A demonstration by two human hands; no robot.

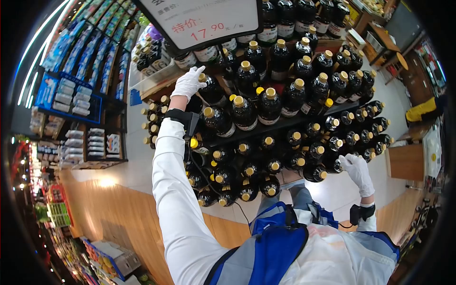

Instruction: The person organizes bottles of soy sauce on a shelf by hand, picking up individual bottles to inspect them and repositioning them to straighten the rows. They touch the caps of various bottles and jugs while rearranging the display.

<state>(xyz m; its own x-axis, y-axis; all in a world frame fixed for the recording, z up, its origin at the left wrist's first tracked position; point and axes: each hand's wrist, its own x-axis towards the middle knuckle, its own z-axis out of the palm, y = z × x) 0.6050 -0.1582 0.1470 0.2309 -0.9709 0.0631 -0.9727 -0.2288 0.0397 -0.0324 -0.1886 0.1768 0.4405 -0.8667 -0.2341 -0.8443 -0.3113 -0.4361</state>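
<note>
Both of my hands wear white gloves. At the upper left of the display, my left hand (188, 84) has thumb and finger on either side of the gold cap of a dark bottle (213, 92). That bottle stands upright among others in the upper tier. Lower on the right, my right hand (358, 175) hovers beside the front row, its fingers loosely bent and apart with nothing between them. Closest to it is a dark bottle (334, 164) with a gold cap, partly covered by its neighbours. Black straps with small devices circle both wrists.
A price sign (204, 21) reading 17.90 stands over the upper bottles. Many gold-capped bottles (249, 167) fill a lower tier right before my legs. Shelves of packets (80, 95) line the left. A wooden stool (398, 62) stands at the far right. A cable (240, 207) hangs by my body.
</note>
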